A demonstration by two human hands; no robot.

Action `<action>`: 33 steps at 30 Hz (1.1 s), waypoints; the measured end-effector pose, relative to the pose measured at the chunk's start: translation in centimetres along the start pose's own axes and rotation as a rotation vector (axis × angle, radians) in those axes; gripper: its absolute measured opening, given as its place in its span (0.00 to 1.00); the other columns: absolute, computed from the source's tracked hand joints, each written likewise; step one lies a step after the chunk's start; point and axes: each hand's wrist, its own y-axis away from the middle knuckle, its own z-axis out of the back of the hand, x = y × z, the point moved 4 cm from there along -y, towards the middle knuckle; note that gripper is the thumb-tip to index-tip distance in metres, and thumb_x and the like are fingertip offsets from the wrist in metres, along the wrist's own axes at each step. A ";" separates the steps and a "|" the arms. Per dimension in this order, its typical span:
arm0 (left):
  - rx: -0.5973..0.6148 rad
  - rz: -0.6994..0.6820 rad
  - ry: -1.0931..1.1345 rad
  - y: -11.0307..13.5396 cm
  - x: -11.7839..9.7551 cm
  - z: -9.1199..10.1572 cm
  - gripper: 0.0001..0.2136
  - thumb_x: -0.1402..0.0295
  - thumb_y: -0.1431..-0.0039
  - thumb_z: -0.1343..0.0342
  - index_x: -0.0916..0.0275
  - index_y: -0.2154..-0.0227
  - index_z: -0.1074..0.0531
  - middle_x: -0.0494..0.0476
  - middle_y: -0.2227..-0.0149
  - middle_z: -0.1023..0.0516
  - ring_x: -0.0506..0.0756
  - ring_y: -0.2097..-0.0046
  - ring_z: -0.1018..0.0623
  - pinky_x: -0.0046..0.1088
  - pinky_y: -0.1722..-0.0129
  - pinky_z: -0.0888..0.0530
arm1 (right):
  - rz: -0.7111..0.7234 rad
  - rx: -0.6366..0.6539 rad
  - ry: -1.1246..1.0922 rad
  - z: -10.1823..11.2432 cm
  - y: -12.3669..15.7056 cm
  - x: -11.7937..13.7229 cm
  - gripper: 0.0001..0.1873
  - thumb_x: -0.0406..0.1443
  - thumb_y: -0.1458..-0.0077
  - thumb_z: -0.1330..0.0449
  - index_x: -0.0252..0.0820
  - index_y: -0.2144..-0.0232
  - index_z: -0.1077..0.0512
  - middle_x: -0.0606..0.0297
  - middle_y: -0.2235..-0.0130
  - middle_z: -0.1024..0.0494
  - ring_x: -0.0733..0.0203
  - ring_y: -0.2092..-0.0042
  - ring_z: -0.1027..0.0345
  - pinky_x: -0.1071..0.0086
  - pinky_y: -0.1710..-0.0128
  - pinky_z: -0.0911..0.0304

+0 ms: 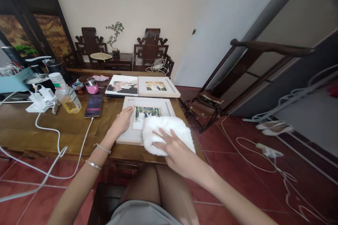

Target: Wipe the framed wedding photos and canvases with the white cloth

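Observation:
A picture frame [169,103] with a pale wooden rim and a small wedding photo lies flat near the table's front edge. My left hand [121,121] holds its left side, fingers resting over the rim. On the frame's lower right part lies a thick white fluffy cloth [179,128], bunched up. My right hand [174,149] presses on this cloth and grips it, fingers partly sunk in the pile. The cloth covers the frame's lower right corner and some of the photo.
Behind are a second picture frame [173,90] and a photo panel [124,90]. Left on the table [105,139] stand a phone [93,106] on a charging cable, an oil-coloured bottle [71,100], a pink cup [92,87] and a power strip [37,104]. A wooden chair [243,59] stands right.

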 end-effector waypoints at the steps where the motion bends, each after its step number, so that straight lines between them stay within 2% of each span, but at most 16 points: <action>1: 0.007 -0.006 -0.005 0.0 -0.1 0.1 0.29 0.86 0.47 0.60 0.63 0.42 0.36 0.62 0.37 0.37 0.56 0.36 0.38 0.41 0.37 0.39 | -0.015 -0.009 0.012 -0.2 -0.7 -0.5 0.36 0.21 0.58 0.51 0.39 0.45 0.31 0.51 0.35 0.42 0.42 0.33 0.57 0.39 0.38 0.58; 5: 0.029 -0.039 -0.023 0.0 -0.3 0.4 0.31 0.87 0.50 0.59 0.64 0.43 0.35 0.61 0.37 0.37 0.56 0.36 0.38 0.38 0.37 0.39 | -0.089 -0.075 0.088 0.0 -5.2 -4.9 0.34 0.21 0.55 0.50 0.35 0.43 0.33 0.48 0.36 0.42 0.44 0.33 0.56 0.42 0.37 0.60; 8: 0.034 -0.043 -0.022 -0.1 -0.3 0.5 0.31 0.87 0.51 0.59 0.63 0.44 0.34 0.60 0.37 0.36 0.56 0.36 0.37 0.39 0.37 0.39 | -0.151 -0.130 0.163 0.8 -9.1 -8.6 0.35 0.21 0.54 0.51 0.36 0.42 0.35 0.50 0.34 0.47 0.41 0.33 0.60 0.37 0.39 0.59; 10: 0.029 -0.037 -0.011 -0.1 -0.3 0.5 0.31 0.87 0.51 0.59 0.62 0.44 0.34 0.60 0.38 0.36 0.56 0.36 0.37 0.40 0.37 0.39 | -0.185 -0.143 0.198 1.2 -11.0 -10.0 0.35 0.20 0.53 0.52 0.37 0.42 0.35 0.53 0.33 0.49 0.37 0.33 0.64 0.32 0.41 0.60; 12: 0.016 -0.025 0.005 0.0 -0.2 0.4 0.30 0.87 0.50 0.59 0.62 0.44 0.34 0.60 0.38 0.36 0.56 0.36 0.37 0.40 0.37 0.40 | -0.185 -0.120 0.201 1.1 -11.7 -9.8 0.35 0.20 0.54 0.53 0.39 0.43 0.33 0.57 0.33 0.49 0.35 0.33 0.66 0.29 0.42 0.61; 14: 0.004 -0.016 0.017 0.1 -0.2 0.4 0.30 0.86 0.49 0.59 0.62 0.43 0.34 0.60 0.38 0.36 0.55 0.36 0.37 0.40 0.36 0.40 | -0.152 -0.073 0.175 0.8 -11.0 -8.3 0.35 0.19 0.55 0.52 0.39 0.45 0.31 0.58 0.33 0.47 0.34 0.33 0.65 0.29 0.42 0.62; 19: 0.009 0.005 0.018 0.2 -0.4 0.2 0.28 0.84 0.45 0.60 0.65 0.42 0.37 0.62 0.37 0.38 0.56 0.35 0.38 0.41 0.36 0.40 | -0.005 0.117 0.005 0.4 -4.4 -2.2 0.38 0.18 0.60 0.53 0.42 0.47 0.29 0.60 0.34 0.46 0.38 0.33 0.62 0.31 0.41 0.59; 21: 0.011 0.012 0.016 0.2 -0.5 0.2 0.26 0.83 0.43 0.61 0.65 0.42 0.37 0.62 0.37 0.38 0.56 0.35 0.38 0.41 0.36 0.40 | 0.043 0.174 -0.071 0.6 -2.0 -0.7 0.39 0.18 0.60 0.54 0.45 0.48 0.28 0.63 0.34 0.46 0.42 0.32 0.62 0.33 0.40 0.57; 23: 0.010 0.009 0.020 0.1 -0.6 0.2 0.25 0.82 0.42 0.61 0.64 0.42 0.36 0.62 0.37 0.37 0.56 0.36 0.38 0.42 0.37 0.40 | 0.061 0.180 -0.112 0.7 -1.0 -0.4 0.39 0.19 0.60 0.54 0.46 0.48 0.28 0.65 0.34 0.46 0.45 0.32 0.62 0.37 0.39 0.57; 26: 0.005 -0.010 0.044 0.1 -0.5 0.2 0.23 0.80 0.40 0.61 0.64 0.43 0.35 0.63 0.37 0.36 0.57 0.36 0.37 0.43 0.37 0.39 | 0.010 0.114 -0.059 0.4 -2.5 -1.8 0.38 0.19 0.59 0.54 0.43 0.46 0.30 0.63 0.33 0.48 0.44 0.32 0.63 0.37 0.38 0.59; 30: -0.026 -0.048 0.123 0.2 -0.7 0.5 0.19 0.68 0.33 0.61 0.65 0.44 0.34 0.64 0.39 0.34 0.58 0.38 0.35 0.44 0.38 0.38 | -0.109 0.024 0.119 -0.1 -7.9 -4.5 0.36 0.21 0.54 0.52 0.39 0.41 0.35 0.58 0.32 0.50 0.35 0.33 0.64 0.32 0.41 0.59; 33: -0.074 -0.062 0.183 0.3 -1.3 1.2 0.23 0.60 0.32 0.62 0.68 0.42 0.37 0.67 0.40 0.34 0.59 0.38 0.35 0.42 0.38 0.39 | -0.181 -0.006 0.188 -0.1 -11.8 -4.8 0.35 0.22 0.50 0.52 0.40 0.40 0.37 0.58 0.32 0.53 0.31 0.33 0.66 0.28 0.44 0.58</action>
